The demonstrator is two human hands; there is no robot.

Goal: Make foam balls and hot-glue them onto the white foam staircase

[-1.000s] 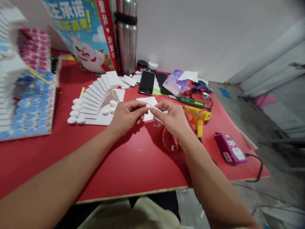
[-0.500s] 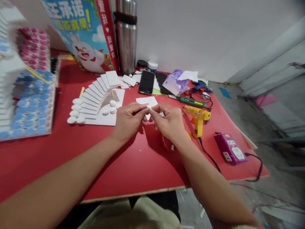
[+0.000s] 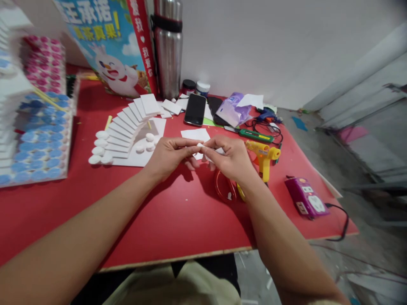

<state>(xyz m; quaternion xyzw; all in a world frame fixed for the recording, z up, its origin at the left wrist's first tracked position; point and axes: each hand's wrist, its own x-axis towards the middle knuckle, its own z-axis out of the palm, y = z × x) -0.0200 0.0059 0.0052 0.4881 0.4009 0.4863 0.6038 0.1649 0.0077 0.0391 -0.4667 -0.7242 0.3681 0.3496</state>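
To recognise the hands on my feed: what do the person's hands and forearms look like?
The left hand and right hand are bare: no gloves or watch show. The left forearm and right forearm are uncovered too. Pale clothing shows at bottom centre.

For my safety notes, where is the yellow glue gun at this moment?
In the head view, the yellow glue gun is on the red table, just right of the right hand, with a green tool behind it and a purple socket box farther right.
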